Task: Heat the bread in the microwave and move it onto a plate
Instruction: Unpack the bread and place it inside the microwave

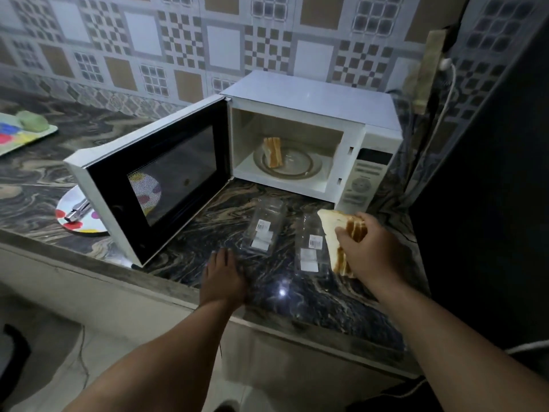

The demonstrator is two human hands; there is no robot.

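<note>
A white microwave [315, 96] stands on the marble counter with its door [154, 179] swung wide open to the left. Inside, bread slices [273, 152] stand on edge on the glass turntable [306, 168]. My right hand [368, 248] grips a stack of bread slices [334, 230] in front of the microwave's control panel. My left hand [222, 278] rests flat on the counter near the front edge, fingers apart, holding nothing. A white plate with coloured dots [86, 224] lies left of the door, partly hidden behind it.
Two clear glass jars [264, 227] [309, 248] stand on the counter between my hands. Metal tongs [77, 210] lie on the dotted plate. A colourful tray [20, 135] sits far left. A dark appliance [487, 203] stands right of the microwave.
</note>
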